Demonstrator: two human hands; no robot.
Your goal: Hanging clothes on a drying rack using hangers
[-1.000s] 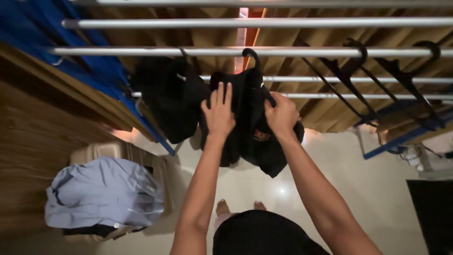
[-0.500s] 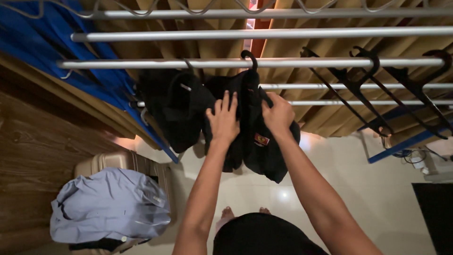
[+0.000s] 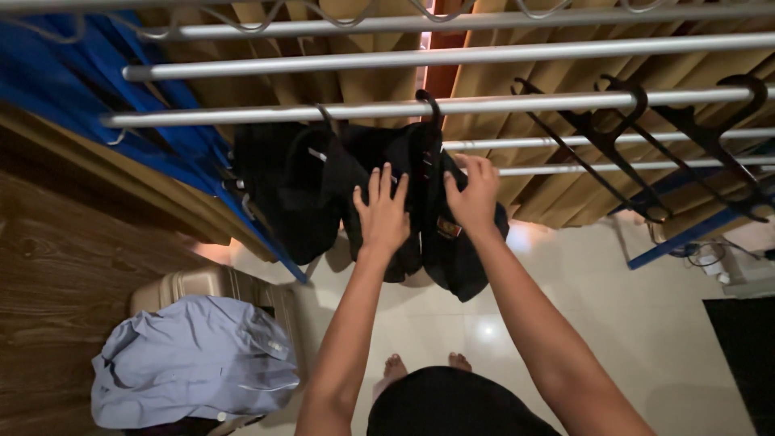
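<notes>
A black shirt (image 3: 452, 258) with a small red patch hangs on a black hanger (image 3: 428, 105) hooked over a metal rail (image 3: 242, 115). My left hand (image 3: 381, 211) lies flat on the shirt's left side with fingers spread. The shirt's right side is pinched in my right hand (image 3: 471, 195), near the collar. A second black garment (image 3: 282, 186) hangs just left of it on the same rail.
Empty black hangers (image 3: 622, 137) hang on the rail to the right. A light blue shirt (image 3: 194, 363) lies on a beige suitcase (image 3: 226, 287) at lower left. A wooden wall panel is on the left, a dark mat (image 3: 739, 347) at right, and my bare feet on the white tile floor.
The view has tilted slightly, so the rails sit lower in the frame. Both hands stayed on the black shirt; the right hand shifted up a little toward the collar.
</notes>
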